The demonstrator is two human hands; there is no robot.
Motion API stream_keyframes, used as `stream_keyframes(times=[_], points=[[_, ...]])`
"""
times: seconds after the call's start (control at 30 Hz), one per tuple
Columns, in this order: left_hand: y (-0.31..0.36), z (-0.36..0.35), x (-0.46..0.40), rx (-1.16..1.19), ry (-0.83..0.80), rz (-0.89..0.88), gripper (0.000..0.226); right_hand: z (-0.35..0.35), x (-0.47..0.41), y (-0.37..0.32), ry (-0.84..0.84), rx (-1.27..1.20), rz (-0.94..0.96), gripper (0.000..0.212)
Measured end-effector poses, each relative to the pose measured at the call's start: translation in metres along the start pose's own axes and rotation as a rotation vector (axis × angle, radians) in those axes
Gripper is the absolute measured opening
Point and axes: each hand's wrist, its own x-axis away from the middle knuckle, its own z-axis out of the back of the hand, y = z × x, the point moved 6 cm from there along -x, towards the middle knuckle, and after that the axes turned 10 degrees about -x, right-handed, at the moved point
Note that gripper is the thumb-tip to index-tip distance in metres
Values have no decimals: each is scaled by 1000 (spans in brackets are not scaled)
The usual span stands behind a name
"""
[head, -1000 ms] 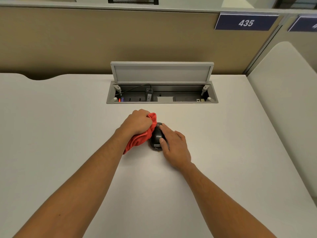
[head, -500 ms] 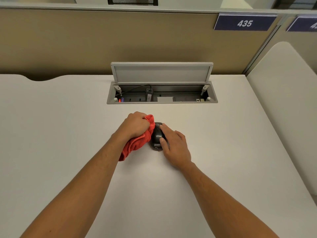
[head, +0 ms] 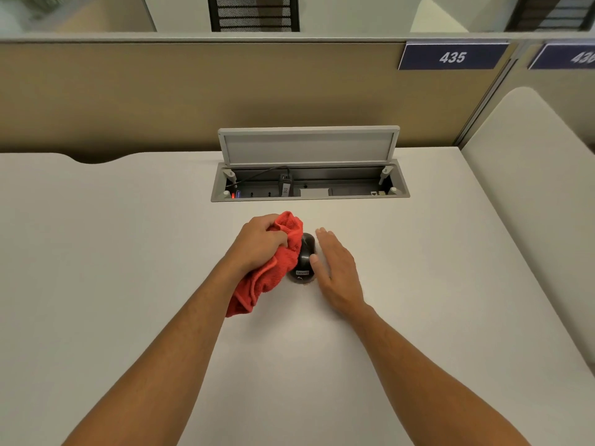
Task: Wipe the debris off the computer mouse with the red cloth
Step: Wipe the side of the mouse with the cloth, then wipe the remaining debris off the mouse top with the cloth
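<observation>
Wiping mouse (head: 305,256) mid-desk (head: 128,252) with red cloth (head: 273,265).
Left hand (head: 261,244) clenches cloth against mouse; right hand (head: 338,268) fingers now straightened, lifted off mouse, only thumb touching.

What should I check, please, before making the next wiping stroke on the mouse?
1. Cloth held: ok, left hand grips the red cloth.
2. Cloth against the mouse: ok, it touches the left side.
3. Mouse steadied: not ok, right hand lies open beside it, only the thumb touching.
4. Debris gone: cannot tell; brownish specks show at its near edge.
5. Mouse on the desk: ok.
</observation>
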Motion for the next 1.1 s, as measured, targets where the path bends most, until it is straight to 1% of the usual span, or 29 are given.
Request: stream_keyframes(times=[0.1, 0.2, 0.27, 0.33, 0.43, 0.5, 0.6, 0.73, 0.83, 0.87, 0.93, 1.03, 1.1], points=[[7, -4, 8, 98, 12, -47, 20, 12, 3, -10, 114, -183, -105, 52], [16, -11, 16, 181, 19, -96, 26, 20, 3, -28, 185, -498, -227, 50], [23, -18, 21, 209, 26, -141, 28, 21, 2, -40, 175, -720, -316, 52], [30, -26, 26, 237, 39, -175, 28, 21, 2, -49, 123, -882, -370, 50], [36, -38, 33, 289, 51, -206, 28, 23, 4, -58, 86, -1022, -401, 52], [38, -45, 37, 329, 52, -224, 29, 26, 4, -60, 93, -1055, -416, 54], [40, -50, 41, 340, 20, -262, 35, 28, 7, -56, 93, -1065, -442, 51], [35, -52, 43, 359, -103, -303, 39, 33, 10, -50, 44, -1045, -454, 47], [25, -48, 39, 361, -127, -288, 56, 39, 8, -46, -34, -970, -447, 51], [20, -46, 37, 351, -102, -285, 57, 43, 7, -46, -56, -923, -436, 53], [10, -40, 31, 276, 10, -284, 51, 55, 2, -43, -64, -794, -416, 58], [-15, -36, 20, 63, 210, -249, 38, 75, -11, -37, -64, -496, -378, 64], [-35, -41, 12, -56, 233, -239, 43, 84, -21, -30, -99, -282, -354, 63]])
